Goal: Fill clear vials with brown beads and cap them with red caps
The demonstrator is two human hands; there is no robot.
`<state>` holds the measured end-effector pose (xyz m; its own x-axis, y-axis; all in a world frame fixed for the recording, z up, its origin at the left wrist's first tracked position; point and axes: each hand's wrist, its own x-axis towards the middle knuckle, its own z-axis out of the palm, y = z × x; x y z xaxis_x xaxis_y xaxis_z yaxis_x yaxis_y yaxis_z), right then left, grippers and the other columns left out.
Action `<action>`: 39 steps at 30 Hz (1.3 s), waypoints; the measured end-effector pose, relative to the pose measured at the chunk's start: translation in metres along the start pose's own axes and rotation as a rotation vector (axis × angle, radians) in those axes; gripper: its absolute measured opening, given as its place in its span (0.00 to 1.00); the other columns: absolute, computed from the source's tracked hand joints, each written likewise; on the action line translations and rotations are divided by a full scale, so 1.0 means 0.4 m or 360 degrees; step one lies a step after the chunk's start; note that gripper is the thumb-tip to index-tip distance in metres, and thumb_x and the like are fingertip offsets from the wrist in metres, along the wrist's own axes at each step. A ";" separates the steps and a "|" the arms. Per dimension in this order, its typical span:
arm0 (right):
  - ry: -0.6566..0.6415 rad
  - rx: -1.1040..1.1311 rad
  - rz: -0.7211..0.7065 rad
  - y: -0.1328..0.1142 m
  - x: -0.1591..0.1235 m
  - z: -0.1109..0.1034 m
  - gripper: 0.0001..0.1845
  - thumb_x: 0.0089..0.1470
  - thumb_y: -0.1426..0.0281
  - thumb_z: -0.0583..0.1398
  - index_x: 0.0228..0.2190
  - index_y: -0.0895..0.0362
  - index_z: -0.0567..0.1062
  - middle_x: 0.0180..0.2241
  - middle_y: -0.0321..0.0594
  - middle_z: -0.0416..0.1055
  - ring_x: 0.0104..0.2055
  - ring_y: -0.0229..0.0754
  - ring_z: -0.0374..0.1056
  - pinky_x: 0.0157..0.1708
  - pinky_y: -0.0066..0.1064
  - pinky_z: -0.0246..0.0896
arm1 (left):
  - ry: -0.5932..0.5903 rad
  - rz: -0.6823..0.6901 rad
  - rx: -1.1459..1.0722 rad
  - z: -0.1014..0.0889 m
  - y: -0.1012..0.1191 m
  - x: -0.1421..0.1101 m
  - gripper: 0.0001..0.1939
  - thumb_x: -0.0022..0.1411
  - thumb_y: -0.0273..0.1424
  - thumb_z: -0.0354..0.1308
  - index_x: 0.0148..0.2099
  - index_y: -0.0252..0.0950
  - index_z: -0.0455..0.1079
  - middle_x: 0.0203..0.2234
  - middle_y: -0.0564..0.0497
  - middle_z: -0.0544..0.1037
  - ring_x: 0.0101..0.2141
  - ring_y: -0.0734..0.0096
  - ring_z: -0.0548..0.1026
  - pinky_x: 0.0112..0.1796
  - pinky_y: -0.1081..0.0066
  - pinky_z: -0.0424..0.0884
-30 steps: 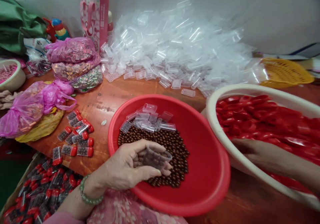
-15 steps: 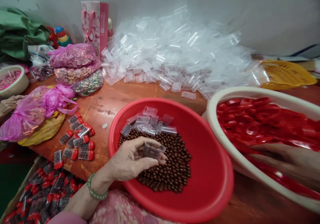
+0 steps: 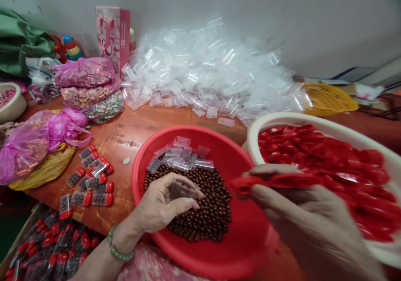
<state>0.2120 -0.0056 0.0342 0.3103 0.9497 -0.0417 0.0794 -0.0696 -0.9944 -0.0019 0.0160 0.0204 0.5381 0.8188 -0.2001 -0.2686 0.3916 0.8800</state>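
In the head view, my left hand [image 3: 163, 203] is curled about half shut around a clear plastic tube [image 3: 181, 190], gripping it between thumb and fingers, with something dark inside it. The hand sits low over the brown balls [image 3: 200, 210] that fill the bottom of the red basin [image 3: 142, 164], and a green bead bracelet [image 3: 119, 247] circles my wrist at the basin's near edge. A small cluster of empty clear tubes [image 3: 178, 158] lies on the balls toward the far side of the basin. My right hand [image 3: 313, 226], slightly blurred, is over the basin's right rim, its thumb and fingers pinched closed on a long red plastic piece [image 3: 275, 181]. Just right of the red basin stands a white basin [image 3: 313, 124], heaped with red plastic pieces [image 3: 326, 155]. Left of the red basin, filled tubes with red caps [image 3: 94, 181] lie on the wooden table [image 3: 150, 122], and more fill a crate [image 3: 56, 243] below them. Behind the red basin rises a large heap of clear tubes [image 3: 203, 72], with pink plastic bags [image 3: 87, 72] farther left.
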 end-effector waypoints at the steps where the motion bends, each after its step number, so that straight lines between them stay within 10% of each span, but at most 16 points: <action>1: -0.0086 0.0111 0.0062 0.002 -0.002 0.027 0.17 0.43 0.62 0.70 0.36 0.54 0.74 0.28 0.40 0.77 0.26 0.40 0.74 0.26 0.26 0.71 | 0.0048 0.0025 -0.0012 0.002 -0.002 -0.001 0.12 0.54 0.31 0.65 0.40 0.32 0.70 0.34 0.48 0.78 0.31 0.79 0.73 0.33 0.78 0.67; 10: -0.0446 0.0292 0.0181 0.036 -0.029 0.125 0.20 0.51 0.60 0.65 0.43 0.53 0.67 0.24 0.33 0.74 0.21 0.37 0.72 0.24 0.26 0.72 | 0.0357 -0.0072 -0.0141 0.022 -0.031 0.005 0.16 0.49 0.30 0.67 0.37 0.34 0.65 0.26 0.54 0.76 0.28 0.77 0.74 0.34 0.74 0.69; 21: -0.0631 -0.1444 -0.1319 0.062 -0.041 0.114 0.19 0.65 0.64 0.48 0.51 0.60 0.66 0.43 0.54 0.71 0.42 0.44 0.74 0.37 0.32 0.75 | 0.0452 -0.0053 0.0163 -0.004 -0.037 0.002 0.10 0.52 0.31 0.62 0.36 0.32 0.68 0.26 0.54 0.71 0.28 0.79 0.67 0.31 0.76 0.64; 31: -0.0533 -0.0922 -0.1215 0.082 -0.053 0.102 0.17 0.60 0.73 0.56 0.51 0.55 0.69 0.39 0.42 0.77 0.38 0.37 0.75 0.38 0.24 0.72 | 0.0257 -0.0090 0.0078 -0.015 -0.051 -0.007 0.15 0.54 0.36 0.63 0.39 0.31 0.68 0.28 0.52 0.74 0.29 0.76 0.70 0.35 0.74 0.67; 39: -0.0248 -0.0347 -0.0486 0.045 -0.021 0.093 0.07 0.54 0.67 0.63 0.37 0.53 0.76 0.31 0.38 0.76 0.31 0.37 0.74 0.30 0.26 0.71 | 0.0262 -0.0156 0.0081 -0.004 -0.052 -0.002 0.13 0.54 0.33 0.62 0.40 0.32 0.68 0.31 0.50 0.75 0.33 0.72 0.73 0.40 0.70 0.68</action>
<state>0.1754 -0.0035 0.0130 0.0952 0.9705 0.2217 0.3498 0.1759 -0.9201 0.0022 0.0078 0.0016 0.4210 0.8368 -0.3501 -0.1784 0.4548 0.8725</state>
